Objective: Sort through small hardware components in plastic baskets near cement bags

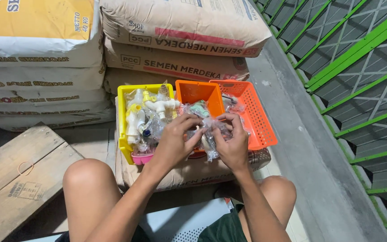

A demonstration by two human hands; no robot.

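Observation:
Both hands meet over a clear plastic packet (208, 134) that holds a small pale fitting. My left hand (175, 141) grips the packet's left side, and my right hand (231, 139) pinches its right side. They hover over an orange bin (198, 92) and an orange mesh basket (256, 114). To the left stands a yellow bin (122, 116) filled with bagged white and yellow plastic taps (151, 114). A pink piece (142, 158) shows at the yellow bin's near edge.
The bins rest on a brown cement sack (175, 177) in front of stacked sacks (175, 40). A wooden board (19, 175) with a rubber band lies at left. A grey concrete ledge (301, 148) and a green metal grille (363, 80) run along the right. My bare knees frame the bottom.

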